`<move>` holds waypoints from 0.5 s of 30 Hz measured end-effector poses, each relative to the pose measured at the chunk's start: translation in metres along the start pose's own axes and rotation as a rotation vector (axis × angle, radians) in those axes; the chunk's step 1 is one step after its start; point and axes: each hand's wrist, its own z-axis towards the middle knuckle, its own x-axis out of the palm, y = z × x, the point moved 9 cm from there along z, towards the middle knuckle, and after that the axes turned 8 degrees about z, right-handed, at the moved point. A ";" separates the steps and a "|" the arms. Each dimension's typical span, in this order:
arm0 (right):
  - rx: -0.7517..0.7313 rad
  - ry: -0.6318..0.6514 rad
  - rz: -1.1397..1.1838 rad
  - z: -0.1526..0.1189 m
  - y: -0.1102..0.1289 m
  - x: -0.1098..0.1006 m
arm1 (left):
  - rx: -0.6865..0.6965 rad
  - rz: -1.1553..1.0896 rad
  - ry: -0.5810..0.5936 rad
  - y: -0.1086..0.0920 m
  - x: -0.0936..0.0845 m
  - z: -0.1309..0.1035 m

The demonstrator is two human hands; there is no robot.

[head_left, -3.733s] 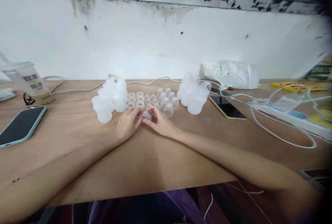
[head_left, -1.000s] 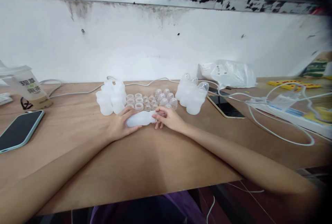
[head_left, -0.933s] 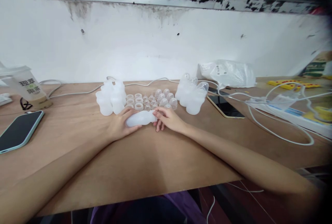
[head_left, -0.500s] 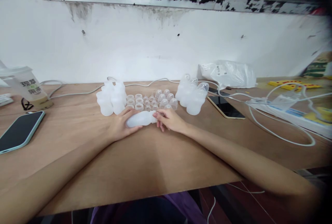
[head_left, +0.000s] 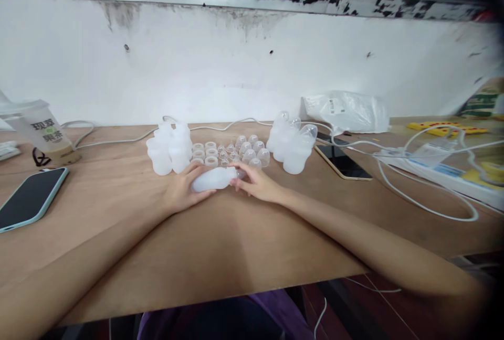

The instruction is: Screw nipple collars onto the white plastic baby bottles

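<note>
A frosted white bottle (head_left: 213,179) lies on its side, its neck pointing right, with my left hand (head_left: 182,189) wrapped round its base end. My right hand (head_left: 258,182) has its thumb and fingers closed round the neck end, where a small clear part shows between them. Just beyond the hands are several white rings (head_left: 211,161), small clear nipples (head_left: 224,156) and clear domed caps (head_left: 262,157). More frosted bottles (head_left: 172,150) stand behind my left hand. Bottles with clear tops (head_left: 296,155) stand upright beyond my right hand.
On the left are a drink cup (head_left: 50,133) and a phone (head_left: 31,198). To the right lie another phone (head_left: 342,161), a plastic bag (head_left: 347,112), a power strip (head_left: 441,172) and looped white cables (head_left: 433,211). The table's front edge runs below my forearms.
The fingers of my right hand have shifted and now close round the bottle's neck end. My left hand and the bottle have barely moved.
</note>
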 end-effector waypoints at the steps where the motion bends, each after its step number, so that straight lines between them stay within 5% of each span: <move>1: -0.049 -0.024 -0.013 0.000 0.005 -0.002 | -0.012 -0.002 -0.006 0.002 -0.001 0.000; 5: -0.145 -0.070 -0.026 -0.001 0.016 -0.006 | -0.014 -0.009 -0.006 0.002 -0.002 0.001; 11: 0.047 -0.024 -0.021 0.001 -0.004 -0.005 | 0.018 -0.014 0.014 -0.002 0.001 -0.001; 15: -0.132 -0.003 -0.107 0.000 0.015 -0.007 | -0.075 0.000 0.015 0.008 0.002 -0.001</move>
